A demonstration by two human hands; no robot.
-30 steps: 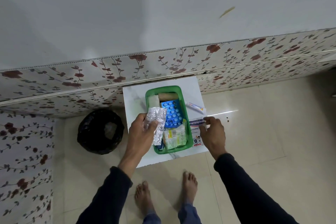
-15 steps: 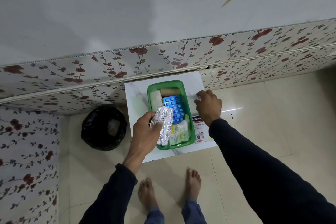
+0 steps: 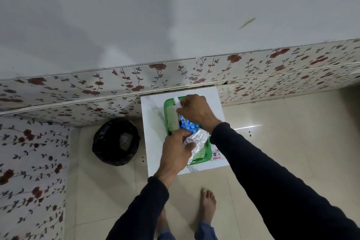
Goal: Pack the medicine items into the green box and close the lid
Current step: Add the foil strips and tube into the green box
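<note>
The green box (image 3: 166,115) stands open on a small white table (image 3: 152,122). Inside it lie a pale gauze roll (image 3: 172,119), a blue blister pack (image 3: 188,126) and a green-printed packet (image 3: 200,154). My left hand (image 3: 175,150) holds a silver foil blister strip (image 3: 197,142) over the near half of the box. My right hand (image 3: 194,112) reaches over the far end of the box, pinching a small white tube (image 3: 177,102). A plaster packet (image 3: 215,154) lies on the table just right of the box, mostly hidden by my right sleeve.
A black bin bag (image 3: 116,142) sits on the tiled floor left of the table. The table backs onto a flower-patterned wall panel (image 3: 175,76). My bare feet (image 3: 208,204) stand on the floor in front of the table.
My right hand has moved from the table's right side to over the box's far end, now carrying the small white tube. My left hand has lowered the foil strip closer to the box.
</note>
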